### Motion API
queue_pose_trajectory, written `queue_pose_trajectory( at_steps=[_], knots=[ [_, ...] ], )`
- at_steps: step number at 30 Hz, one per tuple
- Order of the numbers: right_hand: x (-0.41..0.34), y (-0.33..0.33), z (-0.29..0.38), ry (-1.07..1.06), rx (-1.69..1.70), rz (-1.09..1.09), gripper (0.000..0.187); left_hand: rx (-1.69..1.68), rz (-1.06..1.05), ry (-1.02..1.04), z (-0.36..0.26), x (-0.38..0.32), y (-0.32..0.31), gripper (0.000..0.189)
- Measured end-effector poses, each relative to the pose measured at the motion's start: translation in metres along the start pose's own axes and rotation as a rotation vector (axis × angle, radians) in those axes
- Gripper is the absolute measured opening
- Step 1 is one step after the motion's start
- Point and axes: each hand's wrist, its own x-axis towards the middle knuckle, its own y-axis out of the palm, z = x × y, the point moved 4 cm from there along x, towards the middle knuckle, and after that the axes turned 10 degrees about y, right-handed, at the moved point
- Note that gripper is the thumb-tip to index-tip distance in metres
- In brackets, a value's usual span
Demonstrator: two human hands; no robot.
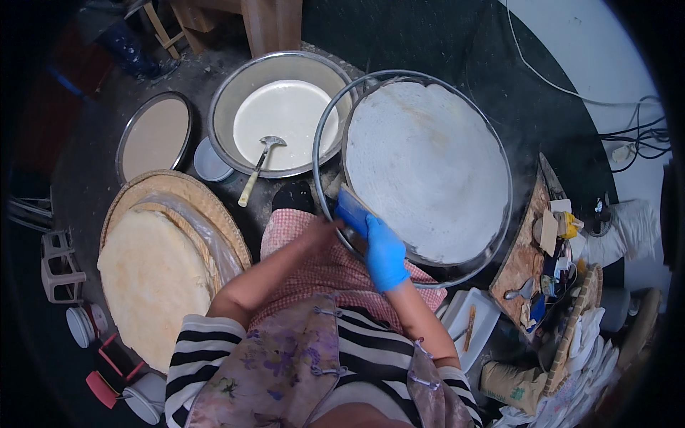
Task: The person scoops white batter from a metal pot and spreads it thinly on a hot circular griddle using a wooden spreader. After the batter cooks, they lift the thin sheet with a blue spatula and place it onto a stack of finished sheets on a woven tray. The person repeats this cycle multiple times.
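My right hand [385, 254], in a blue glove, grips a flat blue scraper [350, 211] with a pale edge, at the near left rim of a round griddle [348, 139]. A thin, pale sheet of batter [428, 166] covers the griddle's top. Around it runs a metal ring [319, 125]. Bare and blurred by motion, my left hand [324, 232] is beside the scraper and the ring; its fingers and anything in them are unclear. Beyond it, a large metal basin [222, 115] holds white batter [289, 107], with a ladle [259, 168] resting in it.
At left, a stack of round flatbreads [155, 273] lies on a woven tray [144, 184]. Behind are a pan of beige liquid [155, 139] and a lidded tub [211, 160]. A cluttered board [519, 267] and white tray [471, 299] lie right. A person's leg [126, 48] shows far left.
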Motion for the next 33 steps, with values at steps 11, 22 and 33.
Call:
queue_pose_trajectory(
  at_steps=[11, 22, 33],
  knots=[
    [0.047, 0.017, 0.003, 0.107, -0.076, 0.063, 0.038, -0.04, -0.195, -0.08, 0.047, 0.01, 0.011, 0.026],
    [0.074, 0.037, -0.001, 0.168, 0.004, 0.056, 0.035, -0.362, -0.406, 0.005, 0.004, 0.038, -0.034, 0.028],
    [0.089, 0.042, -0.008, 0.136, -0.001, 0.051, 0.031, -0.445, -0.052, -0.109, 0.039, -0.007, 0.055, 0.03]
  ],
)
